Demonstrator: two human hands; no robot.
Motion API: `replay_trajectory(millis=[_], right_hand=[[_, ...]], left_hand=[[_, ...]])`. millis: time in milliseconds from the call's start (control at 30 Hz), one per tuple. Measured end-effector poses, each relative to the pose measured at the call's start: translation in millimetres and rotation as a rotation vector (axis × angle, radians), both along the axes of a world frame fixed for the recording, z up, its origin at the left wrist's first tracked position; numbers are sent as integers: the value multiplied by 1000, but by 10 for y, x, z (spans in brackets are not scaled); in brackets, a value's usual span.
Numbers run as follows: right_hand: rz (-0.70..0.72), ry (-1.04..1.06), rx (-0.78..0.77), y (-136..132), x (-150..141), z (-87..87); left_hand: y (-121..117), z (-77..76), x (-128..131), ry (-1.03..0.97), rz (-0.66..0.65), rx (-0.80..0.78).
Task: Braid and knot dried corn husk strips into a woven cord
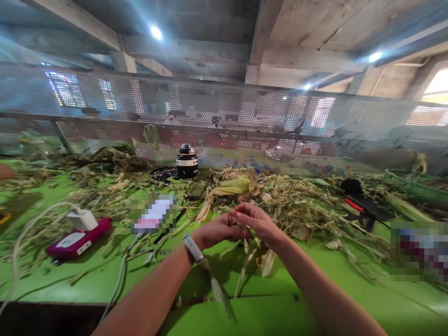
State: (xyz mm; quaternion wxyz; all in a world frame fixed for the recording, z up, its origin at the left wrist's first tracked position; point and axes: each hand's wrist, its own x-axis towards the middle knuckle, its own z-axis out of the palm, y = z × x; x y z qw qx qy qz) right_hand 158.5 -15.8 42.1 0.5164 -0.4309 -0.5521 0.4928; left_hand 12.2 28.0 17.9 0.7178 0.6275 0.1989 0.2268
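Nearest, on the near side of the black bottle (187,163), a person's 2 bare forearms reached over the green tabletop (315,284). The left hand (222,229), with a pale wristband (192,248) on its wrist, had its fingers closed in a narrow pinch on thin husk strands (247,245). These lay between the hands, nearer than the bottle and to its right. The right hand (257,224) met the left, its fingers curled narrow over the same spot; whether it gripped them could not be told. A blurred pale strip (219,289) hung below.

Left of the bottle and nearer lay a magenta power bank (79,240) bearing a white plug (82,219), then a smartphone (156,212) with its screen obscured and a white cable (124,266) at its near end. Well right of the bottle sat a black device with a red strip (367,210).

Just nearer than the bottle and to its right, a yellow-green husk bundle (234,186) rested on loose dry husks (290,205), which spread to both sides of it. Behind the bottle rose a perforated metal screen (217,116), and above it shone 3 ceiling lights (156,32).
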Motion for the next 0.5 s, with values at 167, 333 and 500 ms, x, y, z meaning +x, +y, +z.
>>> replay_trajectory(millis=[167, 333, 500], right_hand=[[-91, 197, -19, 34, -12, -49], [-108, 303, -60, 24, -26, -47], [-124, 328, 19, 15, -87, -78]], left_hand=[[-27, 48, 6, 35, -11, 40], [-46, 48, 35, -14, 3, -9], [-76, 31, 44, -15, 1, -5]])
